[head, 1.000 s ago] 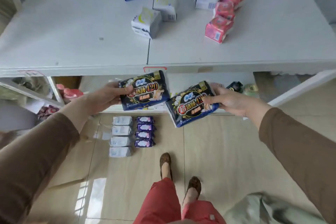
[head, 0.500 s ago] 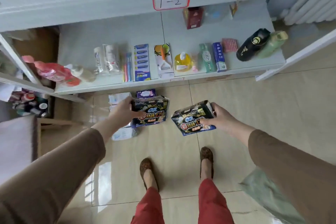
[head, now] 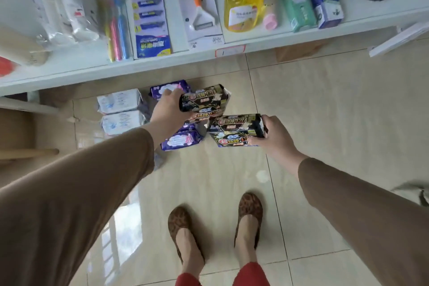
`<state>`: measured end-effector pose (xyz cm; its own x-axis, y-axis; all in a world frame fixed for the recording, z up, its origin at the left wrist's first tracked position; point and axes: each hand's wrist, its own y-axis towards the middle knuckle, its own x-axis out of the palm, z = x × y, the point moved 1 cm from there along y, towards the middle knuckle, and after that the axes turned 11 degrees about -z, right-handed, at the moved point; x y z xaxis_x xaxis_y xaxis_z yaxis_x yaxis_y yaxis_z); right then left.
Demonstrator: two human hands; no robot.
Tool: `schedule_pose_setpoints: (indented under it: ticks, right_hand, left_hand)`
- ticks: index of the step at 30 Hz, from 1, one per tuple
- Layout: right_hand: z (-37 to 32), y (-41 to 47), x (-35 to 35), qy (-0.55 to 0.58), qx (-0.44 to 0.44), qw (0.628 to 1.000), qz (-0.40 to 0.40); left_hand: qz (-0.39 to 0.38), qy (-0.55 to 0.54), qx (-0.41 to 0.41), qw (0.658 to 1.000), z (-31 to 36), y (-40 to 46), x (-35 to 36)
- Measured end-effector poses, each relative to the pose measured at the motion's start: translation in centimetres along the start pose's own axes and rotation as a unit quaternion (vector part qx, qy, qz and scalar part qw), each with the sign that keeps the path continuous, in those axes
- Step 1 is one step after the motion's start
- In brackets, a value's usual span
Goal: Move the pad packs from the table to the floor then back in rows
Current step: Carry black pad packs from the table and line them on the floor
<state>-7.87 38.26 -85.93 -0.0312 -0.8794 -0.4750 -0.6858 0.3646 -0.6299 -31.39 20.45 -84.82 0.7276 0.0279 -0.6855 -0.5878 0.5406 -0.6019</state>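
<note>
The left hand (head: 170, 109) grips a black pad pack (head: 204, 100) by its left end, fingers curled over the top edge and thumb underneath, holding it low over the tiled floor (head: 325, 104). The right hand (head: 272, 134) clamps a second black pad pack (head: 234, 129) at its right end, fingers wrapped over the far edge; this pack sits just beside and slightly nearer than the first, their corners close together. Whether either pack touches the floor cannot be told. Behind the left hand lie purple pad packs (head: 181, 141) in a column, partly hidden by the wrist, and just left of them white pad packs (head: 119, 101) in another column. The lower shelf edge (head: 162, 65) runs just beyond these packs. To the right of the black packs the tiles lie bare up to the shelf.
</note>
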Motion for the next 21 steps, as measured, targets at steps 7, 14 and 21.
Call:
schedule_pose_setpoints:
  ticks: [7, 14, 21]
  right_hand:
    - [5.6, 9.8, 3.5, -0.004, -0.043, 0.999, 0.032]
    - [8.4, 17.1, 5.4, -0.011, -0.061, 0.997, 0.036]
    - [7.9, 21.9, 5.6, 0.037, -0.068, 0.996, 0.038]
  left_hand:
    - [0.043, 0.043, 0.035, 0.997, -0.2, 11.1, 5.6]
    - [0.127, 0.173, 0.048, 0.975, -1.8, 18.6, 7.1]
    - [0.144, 0.185, 0.072, 0.970, -2.9, 22.5, 7.5]
